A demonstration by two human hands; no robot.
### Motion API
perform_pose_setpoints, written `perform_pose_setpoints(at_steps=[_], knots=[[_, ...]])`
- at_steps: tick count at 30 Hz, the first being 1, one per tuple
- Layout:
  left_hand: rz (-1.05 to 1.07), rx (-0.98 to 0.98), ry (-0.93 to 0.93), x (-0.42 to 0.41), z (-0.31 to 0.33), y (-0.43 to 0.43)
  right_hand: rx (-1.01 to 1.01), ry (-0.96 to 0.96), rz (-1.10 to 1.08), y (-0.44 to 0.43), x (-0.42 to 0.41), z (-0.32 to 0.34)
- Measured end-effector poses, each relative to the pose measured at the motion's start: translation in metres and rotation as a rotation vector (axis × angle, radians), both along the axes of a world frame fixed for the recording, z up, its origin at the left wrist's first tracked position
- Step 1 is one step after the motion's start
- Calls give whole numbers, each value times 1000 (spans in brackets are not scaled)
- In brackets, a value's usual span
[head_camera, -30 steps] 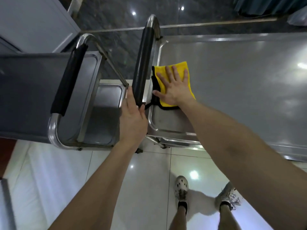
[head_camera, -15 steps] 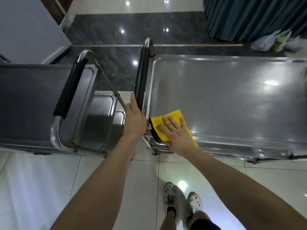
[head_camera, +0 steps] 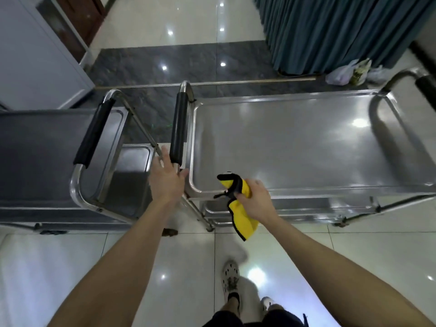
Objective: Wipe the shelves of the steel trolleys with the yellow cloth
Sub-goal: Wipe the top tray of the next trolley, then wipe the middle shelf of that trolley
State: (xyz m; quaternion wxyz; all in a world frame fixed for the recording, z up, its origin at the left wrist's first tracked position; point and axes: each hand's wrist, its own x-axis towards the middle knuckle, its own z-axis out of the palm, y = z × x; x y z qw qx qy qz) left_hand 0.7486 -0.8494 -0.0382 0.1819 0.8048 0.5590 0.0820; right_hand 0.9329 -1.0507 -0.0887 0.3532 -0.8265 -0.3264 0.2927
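Two steel trolleys stand side by side. The right trolley's top shelf [head_camera: 295, 142] is bare and shiny, with a black-padded handle [head_camera: 178, 128] at its left end. My right hand [head_camera: 256, 199] grips the yellow cloth [head_camera: 243, 218], bunched and hanging off the shelf's near edge, lifted clear of the steel. My left hand [head_camera: 167, 178] hovers by the lower end of that handle with fingers spread, holding nothing. The left trolley [head_camera: 47, 156] has its own black handle [head_camera: 94, 135] and a lower shelf [head_camera: 132, 175] showing.
Teal curtains [head_camera: 330, 31] hang at the back right with plastic bags [head_camera: 346, 73] on the floor beneath. A white cabinet [head_camera: 30, 55] stands at the back left. Glossy floor tiles [head_camera: 70, 267] lie near me, with my feet [head_camera: 232, 279] below.
My right hand slid the cloth from the shelf's far left part to its near corner, then bunched it up and lifted it off. My left hand let go of the handle and opened.
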Motion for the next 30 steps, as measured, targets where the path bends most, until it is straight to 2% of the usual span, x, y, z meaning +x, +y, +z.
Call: perform_pose_setpoints(at_steps=[2,3,4,6,7,8,11,15,17,18,20,22,23,24,27,30], knots=[[9,172,-143,-5,3,-30,78,219,-217,-14,9,14],[-15,126,-245,-5,2,-48,124,368,-324,-22,12,22],[-41,-36,-323,-3,1,-69,166,502,-403,-32,15,28],[-55,-547,-422,3,1,-112,229,685,-466,-53,20,41],[-66,-738,-453,6,-1,-132,253,754,-468,-64,21,47],[-98,-842,-459,9,-4,-151,284,815,-463,-75,22,51],[-244,-881,-400,17,-16,-200,399,1021,-440,-110,21,55],[-179,-718,-464,16,-24,-240,473,1229,-415,-144,11,46],[-128,-601,-496,7,-21,-248,382,1199,-422,-156,4,38],[-104,-540,-502,0,-17,-248,274,1134,-414,-161,2,35],[-82,-461,-518,-11,-9,-246,-39,888,-333,-175,-1,31],[-148,-336,-449,-19,-2,-242,-297,528,-200,-188,-7,28],[-203,-292,-388,-21,-1,-240,-310,379,-145,-191,-11,28],[-257,-273,-325,-24,0,-240,-242,296,-94,-191,-15,29],[-389,-220,-188,-41,1,-238,30,163,192,-173,-31,43],[-513,-251,-170,-63,3,-226,-23,109,473,-137,-53,60]])
